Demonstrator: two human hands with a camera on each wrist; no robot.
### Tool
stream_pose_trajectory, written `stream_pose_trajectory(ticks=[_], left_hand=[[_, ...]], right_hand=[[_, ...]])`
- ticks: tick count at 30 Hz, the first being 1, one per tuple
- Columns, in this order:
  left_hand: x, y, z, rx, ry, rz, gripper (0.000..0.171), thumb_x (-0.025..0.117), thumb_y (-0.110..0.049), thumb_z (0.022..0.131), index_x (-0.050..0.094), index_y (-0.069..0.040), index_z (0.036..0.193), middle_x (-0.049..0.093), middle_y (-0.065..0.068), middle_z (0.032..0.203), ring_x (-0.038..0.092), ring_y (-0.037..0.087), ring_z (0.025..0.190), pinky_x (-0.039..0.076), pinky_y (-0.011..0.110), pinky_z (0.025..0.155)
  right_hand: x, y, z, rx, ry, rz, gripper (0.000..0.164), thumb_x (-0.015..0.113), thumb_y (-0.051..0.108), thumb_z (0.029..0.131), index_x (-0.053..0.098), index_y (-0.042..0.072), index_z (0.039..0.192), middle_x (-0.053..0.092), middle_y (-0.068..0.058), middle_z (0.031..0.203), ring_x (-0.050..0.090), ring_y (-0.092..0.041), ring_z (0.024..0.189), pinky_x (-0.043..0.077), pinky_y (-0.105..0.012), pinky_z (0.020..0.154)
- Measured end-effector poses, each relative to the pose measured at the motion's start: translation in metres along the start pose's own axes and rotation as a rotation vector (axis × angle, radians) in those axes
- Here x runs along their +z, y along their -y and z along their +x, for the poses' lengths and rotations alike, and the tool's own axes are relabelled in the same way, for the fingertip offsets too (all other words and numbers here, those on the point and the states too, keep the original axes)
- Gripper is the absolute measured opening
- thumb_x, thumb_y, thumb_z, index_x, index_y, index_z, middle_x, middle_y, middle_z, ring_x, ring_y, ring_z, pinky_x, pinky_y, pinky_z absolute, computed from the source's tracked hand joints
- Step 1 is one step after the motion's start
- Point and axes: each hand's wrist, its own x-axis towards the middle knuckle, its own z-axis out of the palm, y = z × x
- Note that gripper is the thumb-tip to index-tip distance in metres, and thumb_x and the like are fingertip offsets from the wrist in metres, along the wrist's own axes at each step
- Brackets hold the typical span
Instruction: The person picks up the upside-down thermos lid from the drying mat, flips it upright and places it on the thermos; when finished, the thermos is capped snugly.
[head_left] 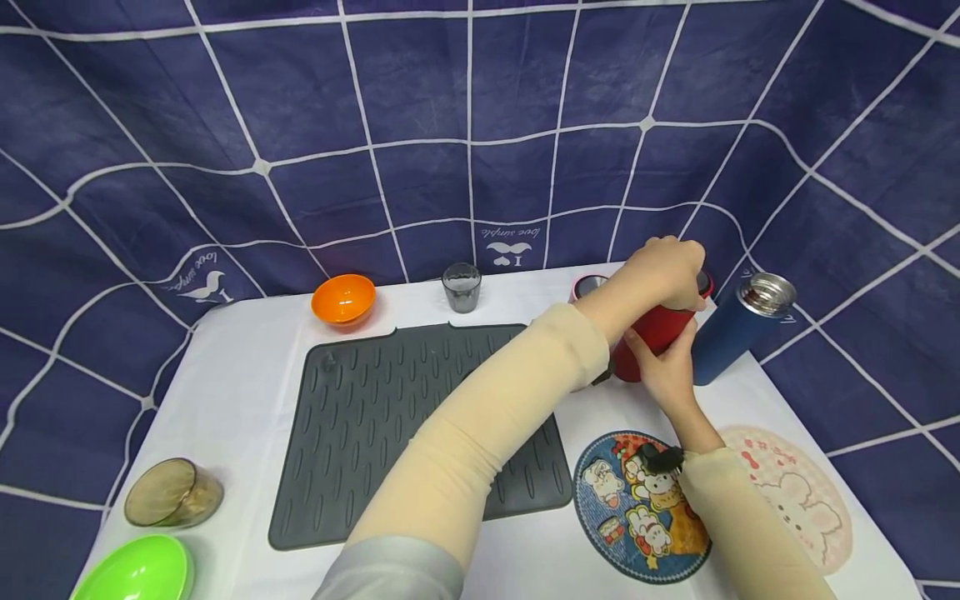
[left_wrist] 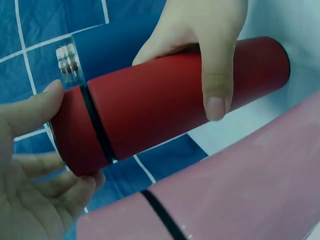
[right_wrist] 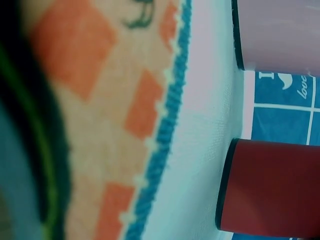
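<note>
A red vacuum flask (head_left: 654, 337) stands at the right of the table, its base on the cloth. My left hand (head_left: 669, 271) grips the flask's red cap (left_wrist: 75, 130) from above, thumb on one side and fingers on the other. Lower down, my right hand (head_left: 671, 371) holds the flask's body, its thumb lying across the front in the left wrist view. A dark ring separates cap and body. Beside it stands a blue flask (head_left: 727, 337), uncapped, with its steel threaded neck (head_left: 767, 293) showing. A pink flask (left_wrist: 240, 175) stands on the other side, largely hidden by my left forearm in the head view.
A grey drying mat (head_left: 360, 433) lies mid-table. Behind it are an orange bowl (head_left: 343, 300) and a small glass (head_left: 462, 287). An amber glass (head_left: 172, 493) and green bowl (head_left: 138, 571) sit front left. Two round mats, one blue-rimmed (head_left: 633, 508), one pink (head_left: 813, 521), lie front right.
</note>
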Motion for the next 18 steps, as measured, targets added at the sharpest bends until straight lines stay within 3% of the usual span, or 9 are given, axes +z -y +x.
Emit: stream_pose_trajectory(ticks=[4,7,11,14,18], left_hand=[[-0.003,-0.002,0.0,0.001,0.053,0.011,0.03,0.068,-0.034,0.081,0.058,-0.032,0.109,0.059,-0.01,0.107,0.049,0.011,0.101,0.046,0.03,0.083],[0.001,-0.004,-0.001,-0.043,0.035,0.031,0.036,0.068,-0.05,0.079,0.058,-0.034,0.11,0.056,-0.012,0.11,0.046,0.01,0.106,0.044,0.031,0.085],[0.007,-0.007,0.0,-0.08,-0.045,0.02,0.046,0.067,-0.068,0.07,0.061,-0.036,0.103,0.057,-0.015,0.111,0.05,0.011,0.109,0.045,0.029,0.083],[0.008,-0.006,0.002,-0.056,-0.062,0.0,0.036,0.07,-0.06,0.073,0.062,-0.034,0.098,0.061,-0.014,0.108,0.054,0.012,0.105,0.047,0.029,0.081],[0.001,-0.001,0.005,0.024,0.026,0.019,0.031,0.069,-0.046,0.08,0.058,-0.031,0.104,0.061,-0.012,0.108,0.052,0.011,0.104,0.046,0.027,0.084]], right_hand=[[0.0,0.016,-0.006,-0.013,-0.001,0.011,0.079,0.067,0.02,0.085,0.014,0.026,0.143,0.039,-0.008,0.141,0.042,-0.021,0.129,0.035,-0.044,0.106],[0.0,0.023,-0.01,-0.021,0.009,0.003,0.078,0.066,0.019,0.086,0.013,0.025,0.143,0.039,-0.008,0.14,0.043,-0.019,0.127,0.038,-0.034,0.104],[-0.001,0.024,-0.01,-0.012,0.028,-0.004,0.078,0.066,0.019,0.087,0.012,0.026,0.143,0.038,-0.005,0.141,0.042,-0.014,0.126,0.038,-0.022,0.098],[-0.002,0.02,-0.009,0.003,0.021,-0.028,0.076,0.066,0.02,0.087,0.014,0.025,0.142,0.038,-0.008,0.14,0.043,-0.017,0.126,0.039,-0.026,0.098],[-0.003,0.006,-0.001,0.015,0.001,-0.061,0.077,0.07,0.025,0.084,0.018,0.025,0.142,0.042,-0.008,0.139,0.045,-0.021,0.126,0.039,-0.039,0.102]])
